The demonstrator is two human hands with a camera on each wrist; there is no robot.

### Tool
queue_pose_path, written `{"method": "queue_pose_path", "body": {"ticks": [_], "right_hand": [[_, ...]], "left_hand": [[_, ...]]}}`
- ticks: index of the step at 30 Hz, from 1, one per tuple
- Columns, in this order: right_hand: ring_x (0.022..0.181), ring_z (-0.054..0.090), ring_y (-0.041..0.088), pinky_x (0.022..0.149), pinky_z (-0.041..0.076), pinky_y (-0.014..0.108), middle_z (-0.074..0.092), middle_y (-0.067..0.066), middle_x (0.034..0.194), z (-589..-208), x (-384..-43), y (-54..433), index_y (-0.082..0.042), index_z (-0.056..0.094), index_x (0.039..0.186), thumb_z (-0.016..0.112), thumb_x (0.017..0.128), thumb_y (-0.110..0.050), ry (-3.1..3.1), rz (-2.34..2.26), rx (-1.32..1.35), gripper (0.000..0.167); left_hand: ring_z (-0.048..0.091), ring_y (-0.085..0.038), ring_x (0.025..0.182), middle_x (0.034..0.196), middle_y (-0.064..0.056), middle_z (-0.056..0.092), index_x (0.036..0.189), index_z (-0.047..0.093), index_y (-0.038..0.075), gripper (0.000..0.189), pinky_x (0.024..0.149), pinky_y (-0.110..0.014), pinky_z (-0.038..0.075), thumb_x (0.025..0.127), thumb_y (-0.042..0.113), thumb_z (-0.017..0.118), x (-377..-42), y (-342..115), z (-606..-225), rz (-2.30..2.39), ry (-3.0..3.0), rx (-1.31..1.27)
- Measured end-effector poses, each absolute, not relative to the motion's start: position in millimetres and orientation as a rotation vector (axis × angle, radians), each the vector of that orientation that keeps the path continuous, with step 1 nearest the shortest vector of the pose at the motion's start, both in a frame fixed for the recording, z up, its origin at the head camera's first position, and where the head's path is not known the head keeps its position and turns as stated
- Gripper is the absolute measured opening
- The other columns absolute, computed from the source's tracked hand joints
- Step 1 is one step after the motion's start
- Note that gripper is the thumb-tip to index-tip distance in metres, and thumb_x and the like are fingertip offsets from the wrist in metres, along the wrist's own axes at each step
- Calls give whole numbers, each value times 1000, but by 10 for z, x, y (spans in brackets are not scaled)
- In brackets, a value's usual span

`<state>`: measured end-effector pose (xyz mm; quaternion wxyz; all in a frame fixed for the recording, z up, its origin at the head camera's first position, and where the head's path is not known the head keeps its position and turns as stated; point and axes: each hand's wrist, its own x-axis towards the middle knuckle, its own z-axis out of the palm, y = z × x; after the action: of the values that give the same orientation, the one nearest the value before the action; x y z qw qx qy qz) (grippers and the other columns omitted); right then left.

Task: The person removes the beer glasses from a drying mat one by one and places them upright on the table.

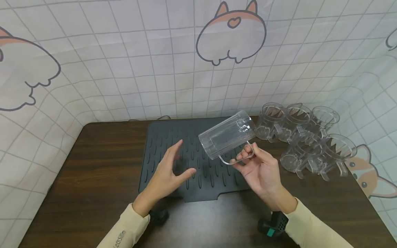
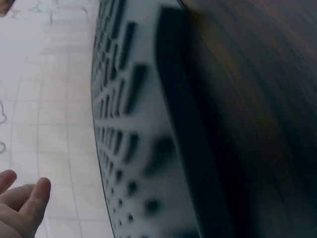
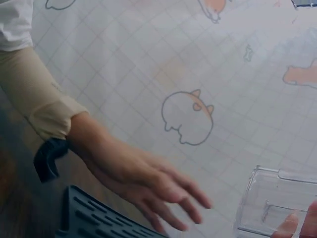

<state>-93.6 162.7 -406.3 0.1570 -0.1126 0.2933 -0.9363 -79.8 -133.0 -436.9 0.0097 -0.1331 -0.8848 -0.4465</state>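
Note:
A clear mug (image 1: 227,134) hangs tilted above the dark ridged mat (image 1: 198,193), its handle low and toward the person. My right hand (image 1: 262,168) grips that handle with curled fingers. To the left of the mug, my left hand (image 1: 167,175) is held over the mat with fingers and thumb spread apart, touching nothing. In the right wrist view part of the mug (image 3: 267,198) shows at the lower right, beyond the spread left hand (image 3: 143,173). The left wrist view catches only some fingertips and the mat (image 2: 143,109), blurred.
Several clear handled mugs (image 1: 297,119) stand grouped at the right rear of the dark wooden table (image 1: 93,172). A white gridded cloth (image 1: 155,69) with cartoon dogs encloses the table at the back and sides. Dark cameras sit on both wrists.

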Motion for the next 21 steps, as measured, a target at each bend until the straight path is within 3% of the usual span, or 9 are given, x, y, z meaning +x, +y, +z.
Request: {"method": "queue_pose_path", "body": {"ticks": [2, 6, 9, 14, 21], "right_hand": [[88, 70, 17, 89, 59, 36, 69, 1, 90, -4042, -949, 1662, -8, 67, 93, 25, 115, -20, 843, -2694, -336, 49], [88, 71, 18, 89, 59, 37, 69, 3, 90, -3999, -964, 1723, -6, 66, 93, 26, 115, -19, 866, -2708, -347, 47], [88, 72, 17, 89, 58, 38, 70, 3, 91, -3982, -976, 1780, -5, 67, 94, 25, 115, -18, 875, -2718, -366, 48], [88, 72, 19, 89, 60, 37, 70, 4, 90, -3962, -995, 1872, -5, 68, 94, 27, 115, -18, 982, -2737, -385, 48], [84, 72, 23, 86, 63, 37, 70, 6, 86, -3939, -1015, 1977, -2, 67, 91, 35, 114, -15, 1110, -2792, -326, 41]], "left_hand": [[44, -44, 149, 174, -9, 21, 167, 13, 32, 98, 109, -69, 47, 93, 47, 75, -788, -1402, -4370, -1298, -2849, -396], [16, -38, 163, 177, -8, 7, 168, 4, 26, 103, 119, -70, 36, 94, 54, 71, -768, -1546, -4371, -1127, -2954, -408], [3, -34, 165, 177, -7, 6, 168, 4, 17, 105, 125, -68, 27, 95, 53, 70, -761, -1635, -4386, -991, -2981, -445], [0, -36, 165, 176, -14, 7, 167, 6, 4, 107, 128, -65, 20, 95, 53, 70, -734, -1783, -4422, -737, -3019, -495], [6, -38, 164, 175, -19, 7, 165, 6, 0, 110, 130, -61, 20, 95, 57, 68, -664, -1987, -4445, -521, -3100, -461]]}}
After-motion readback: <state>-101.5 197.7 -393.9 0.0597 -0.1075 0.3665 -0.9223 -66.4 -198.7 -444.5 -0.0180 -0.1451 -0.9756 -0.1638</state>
